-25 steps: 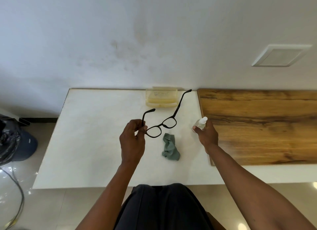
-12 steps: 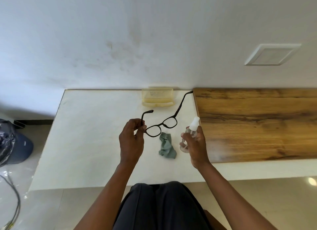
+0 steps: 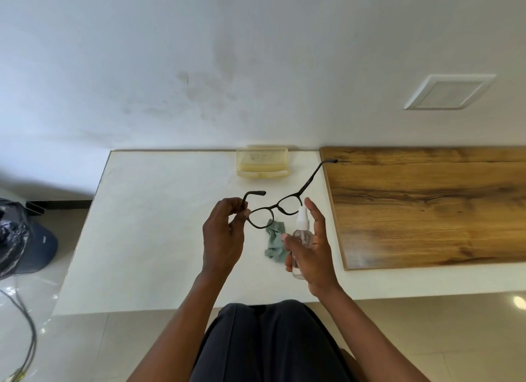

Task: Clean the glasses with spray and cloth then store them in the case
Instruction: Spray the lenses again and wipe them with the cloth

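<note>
Here the left hand is pinching the black-framed glasses at the near hinge between thumb and curled fingers, holding them up off the worktop with both temples unfolded, one short temple hooking over the hand and the other reaching away toward the wooden board; the right hand is gripping a small clear spray bottle, its thumb and lower fingers wrapping the body while the index finger is standing nearly straight just beside the white nozzle, which is sitting close under the far lens of the glasses; the bottle is being held upright, slightly tilted, clear of the surface; beneath and between the two hands a crumpled grey-green cloth is lying on the white worktop; farther back, against the wall, a translucent yellowish case is sitting with its lid raised, well apart from the hands; the wooden board is lying on the right part of the worktop, its near left corner just beside the right hand; a white square vent plate is showing on the wall above it; on the floor to the left a dark bag and a loose cable are lying; the person's dark-trousered lap is filling the bottom centre.
</note>
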